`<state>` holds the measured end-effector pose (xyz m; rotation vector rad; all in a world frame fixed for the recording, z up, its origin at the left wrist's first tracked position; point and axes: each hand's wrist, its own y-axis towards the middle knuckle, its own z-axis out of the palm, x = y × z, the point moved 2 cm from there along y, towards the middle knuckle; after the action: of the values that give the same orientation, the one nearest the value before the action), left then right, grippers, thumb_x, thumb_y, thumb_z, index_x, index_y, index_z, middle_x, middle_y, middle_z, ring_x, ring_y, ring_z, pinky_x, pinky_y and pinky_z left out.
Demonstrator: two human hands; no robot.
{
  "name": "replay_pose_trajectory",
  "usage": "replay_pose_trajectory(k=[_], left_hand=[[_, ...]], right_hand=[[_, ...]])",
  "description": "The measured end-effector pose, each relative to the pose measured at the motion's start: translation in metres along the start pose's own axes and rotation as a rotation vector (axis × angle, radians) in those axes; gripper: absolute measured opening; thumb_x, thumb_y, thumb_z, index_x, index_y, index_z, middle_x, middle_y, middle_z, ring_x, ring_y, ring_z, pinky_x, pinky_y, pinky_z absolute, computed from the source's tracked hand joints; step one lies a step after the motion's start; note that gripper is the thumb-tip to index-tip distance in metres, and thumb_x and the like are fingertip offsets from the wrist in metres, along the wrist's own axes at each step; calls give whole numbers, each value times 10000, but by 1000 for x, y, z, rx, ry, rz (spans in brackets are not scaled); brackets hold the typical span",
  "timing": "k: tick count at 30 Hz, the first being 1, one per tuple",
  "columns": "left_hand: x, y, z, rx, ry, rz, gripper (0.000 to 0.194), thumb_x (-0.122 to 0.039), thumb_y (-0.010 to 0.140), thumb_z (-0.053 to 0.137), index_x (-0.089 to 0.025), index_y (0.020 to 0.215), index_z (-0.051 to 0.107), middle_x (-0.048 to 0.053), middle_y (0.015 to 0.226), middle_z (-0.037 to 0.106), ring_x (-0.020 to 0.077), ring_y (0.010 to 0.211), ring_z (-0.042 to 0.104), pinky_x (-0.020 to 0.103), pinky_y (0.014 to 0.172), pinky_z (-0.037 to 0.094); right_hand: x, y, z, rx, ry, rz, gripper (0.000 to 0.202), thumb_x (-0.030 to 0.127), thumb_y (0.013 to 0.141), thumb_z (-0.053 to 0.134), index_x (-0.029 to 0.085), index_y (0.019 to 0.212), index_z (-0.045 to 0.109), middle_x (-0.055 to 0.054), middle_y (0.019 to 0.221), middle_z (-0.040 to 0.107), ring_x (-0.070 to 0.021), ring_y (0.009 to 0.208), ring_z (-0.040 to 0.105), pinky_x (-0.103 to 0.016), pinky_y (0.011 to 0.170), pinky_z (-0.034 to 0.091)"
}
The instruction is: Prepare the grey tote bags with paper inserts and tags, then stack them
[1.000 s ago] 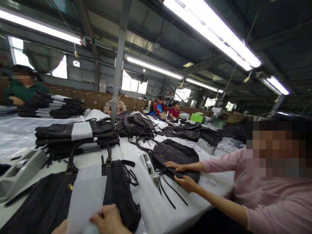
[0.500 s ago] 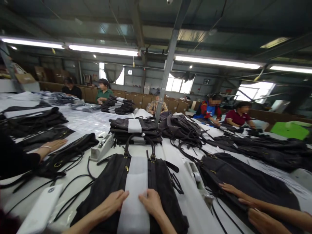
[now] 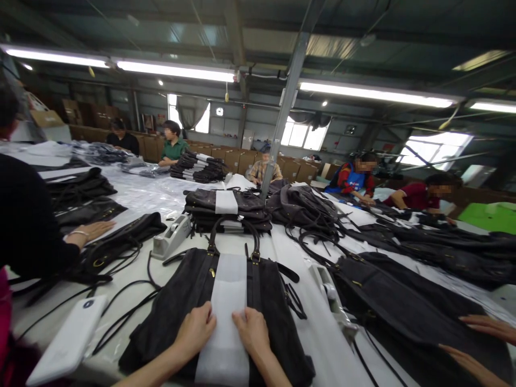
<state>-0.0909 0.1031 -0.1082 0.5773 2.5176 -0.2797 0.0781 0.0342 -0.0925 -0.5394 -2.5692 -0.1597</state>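
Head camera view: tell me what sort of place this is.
Most likely a bag factory's finishing or packing floor. Several people work around a long table covered with dark bags, a banded stack of bags sits mid-table, and cardboard boxes line the back wall.

Wearer's body, as visible from the head camera: two forearms and two hands only, entering from the bottom edge. Left hand (image 3: 196, 329) is bare; no glove, ring, watch or bracelet shows. Right hand (image 3: 253, 333) is likewise bare, with no jewellery or covering visible. Both forearms are uncovered up to the frame edge; no sleeve or cuff appears. Fingernails look short and unpainted
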Motion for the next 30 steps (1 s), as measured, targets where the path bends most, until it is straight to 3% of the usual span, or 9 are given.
replay_pose_trajectory(k=[4,7,9,11,15,21,24,27,30], left_hand=[[1,2,4,-1,41,2,101,-247,871,415,-212,793,470,26,746,642,183,724,639,244,585,299],[1,3,6,19,59,2,114,-247,880,401,-211,797,471,34,767,657,184,735,647,245,590,312],[1,2,6,34,79,-4,117,-246,885,398,-211,801,472,37,777,663,183,740,651,244,594,320],[2,3,8,48,86,-3,125,-250,894,390,-212,808,472,38,785,669,185,752,656,243,602,330],[5,5,11,69,54,22,135,-262,911,377,-212,835,476,45,815,677,201,826,665,244,634,358],[-1,6,4,103,82,15,179,-270,907,383,-182,936,536,52,846,678,176,780,654,243,675,417],[-14,1,0,-59,198,159,369,-189,895,344,-164,1230,497,127,1157,621,213,1038,605,311,873,436],[-18,-7,18,-185,273,406,514,-296,902,381,-196,1406,368,132,1463,372,267,1334,361,394,1058,336],[-3,-11,58,-123,300,516,616,-519,830,483,-215,1365,462,122,1427,434,323,1313,389,426,1039,373]], right_hand=[[5,-3,-3,19,-47,33,259,376,858,521,169,823,673,-116,787,696,-263,792,668,-304,662,459],[9,-5,-7,-87,-92,72,373,333,838,559,146,1159,593,-134,927,684,-294,869,656,-358,732,497],[14,-5,-10,-199,-125,3,539,302,856,533,125,1354,429,-163,1098,633,-292,991,617,-378,830,494],[21,-5,-9,-228,-121,-170,551,276,887,470,123,1405,364,-172,1271,542,-271,1152,532,-367,954,449],[30,-2,6,-52,-87,-453,543,310,897,465,165,1411,370,-128,1480,337,-270,1364,294,-398,1109,293],[13,9,33,142,-110,-428,486,442,943,374,303,1409,369,-57,1525,252,-305,1400,193,-507,1120,210],[6,13,39,135,-126,-435,503,427,949,354,311,1436,306,-48,1538,209,-292,1409,164,-507,1125,199],[3,13,42,176,-181,-474,645,426,901,445,238,1473,213,-102,1537,187,-316,1408,151,-518,1117,223],[3,10,43,205,-225,-492,756,433,849,511,169,1477,183,-139,1533,177,-331,1405,149,-525,1109,243]])
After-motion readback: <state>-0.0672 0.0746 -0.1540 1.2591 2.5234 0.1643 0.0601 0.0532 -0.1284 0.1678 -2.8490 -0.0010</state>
